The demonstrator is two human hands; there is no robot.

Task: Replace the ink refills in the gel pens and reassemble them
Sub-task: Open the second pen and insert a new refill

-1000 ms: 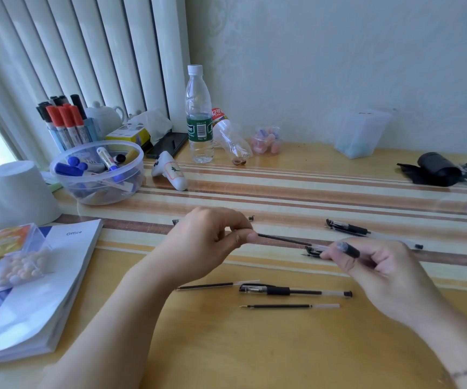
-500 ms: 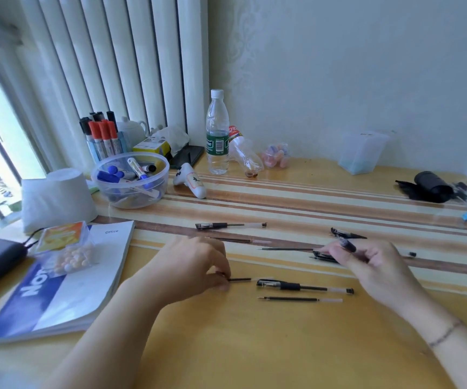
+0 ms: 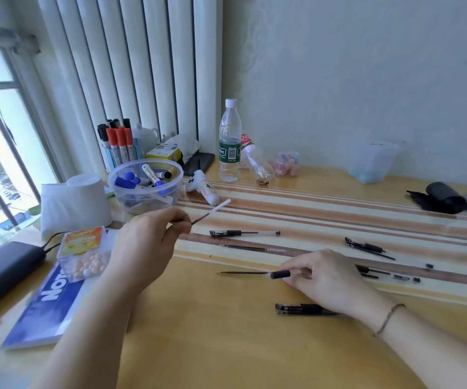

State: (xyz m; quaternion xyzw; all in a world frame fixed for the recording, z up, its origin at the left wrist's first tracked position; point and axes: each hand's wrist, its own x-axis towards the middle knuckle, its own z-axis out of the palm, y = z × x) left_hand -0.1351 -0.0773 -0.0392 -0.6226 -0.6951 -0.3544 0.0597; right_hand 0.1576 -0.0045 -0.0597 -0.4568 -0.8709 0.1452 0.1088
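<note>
Black pen (image 3: pixel 301 308) flat on desk (image 3: pixel 226 346), just beside right wrist. Right hand (image 3: pixel 322 279) pinches pen barrel (image 3: pixel 280 274), refill tip protruding left, low over desk. Left hand (image 3: pixel 148 242) raised, thumb and forefinger pinching loose refill (image 3: pixel 211 211), pale end tilted up-right. Gel pen (image 3: pixel 243 233) on striped mat (image 3: pixel 339 220) beyond.

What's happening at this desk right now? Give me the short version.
A person is swapping gel pen refills. The left hand pinches a loose refill and holds it raised above the desk, its pale end pointing up and away. The right hand holds a pen barrel by its black grip, with a thin refill sticking out toward the left. Other pens and parts lie scattered on the striped mat, among them an assembled pen and another loose refill.
</note>
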